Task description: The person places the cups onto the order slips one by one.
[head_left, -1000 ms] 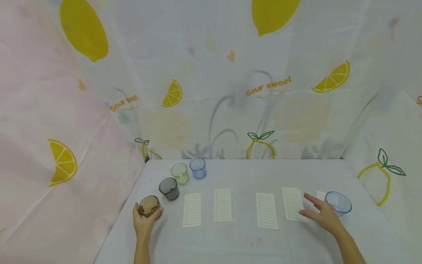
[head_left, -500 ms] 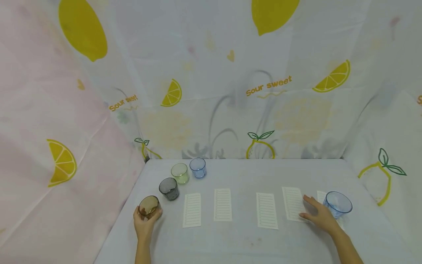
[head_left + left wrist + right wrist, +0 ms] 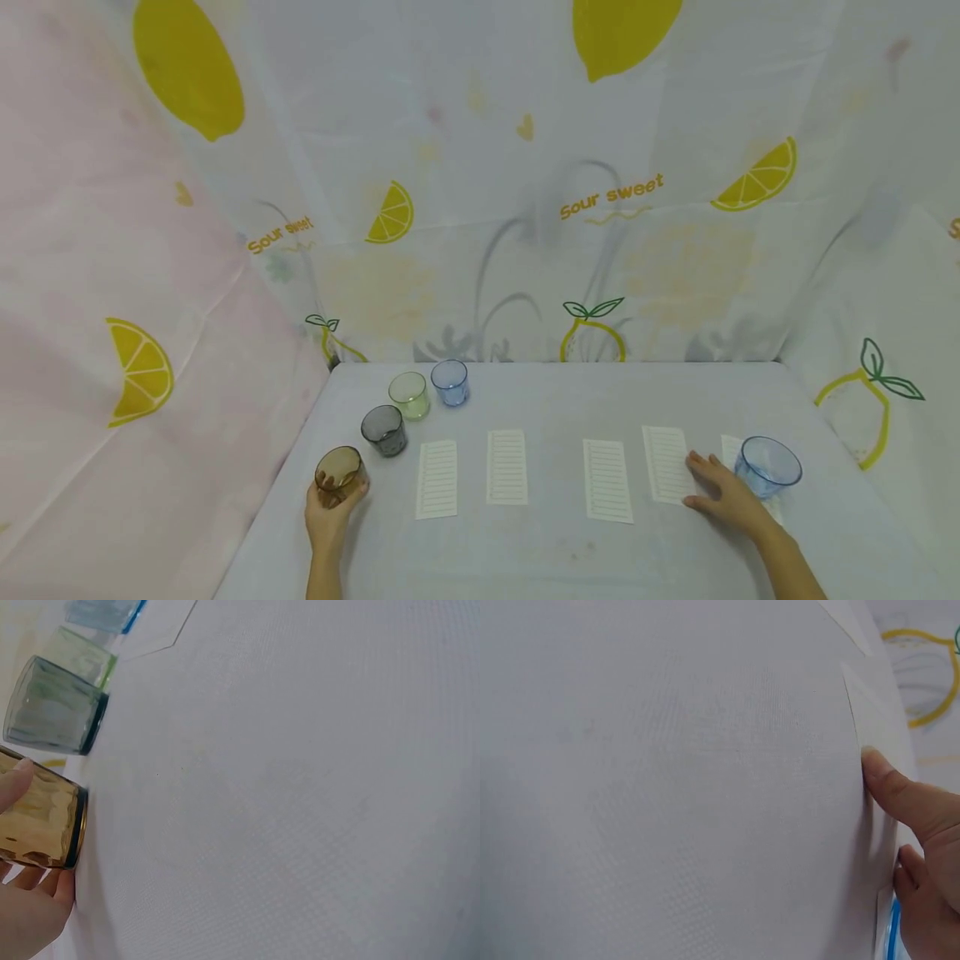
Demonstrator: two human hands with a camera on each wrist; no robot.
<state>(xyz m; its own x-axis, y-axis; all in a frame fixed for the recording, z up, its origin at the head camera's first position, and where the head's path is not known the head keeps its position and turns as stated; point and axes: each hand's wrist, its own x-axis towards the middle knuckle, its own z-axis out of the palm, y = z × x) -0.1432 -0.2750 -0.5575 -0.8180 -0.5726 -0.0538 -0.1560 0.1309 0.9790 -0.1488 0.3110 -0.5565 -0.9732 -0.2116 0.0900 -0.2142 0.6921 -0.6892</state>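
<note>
My left hand holds an amber glass cup near the table's left edge, thumb on one side and fingers on the other. Just beyond it stands a dark grey glass cup. On the right, my right hand rests at the edge of a lined paper slip. In the right wrist view the thumb touches that slip and the other fingers reach down to the table, holding nothing. Close to the right hand is a blue glass cup, standing over another paper slip that it partly hides.
A green cup and another blue cup stand at the back left. Three more lined slips lie across the middle: one on the left, a second, and a third. Lemon-printed cloth hangs behind the white table.
My right hand has shifted slightly left and down to the paper slip, uncovering more of the blue cup and the slip by it. The left hand still holds the amber cup.
</note>
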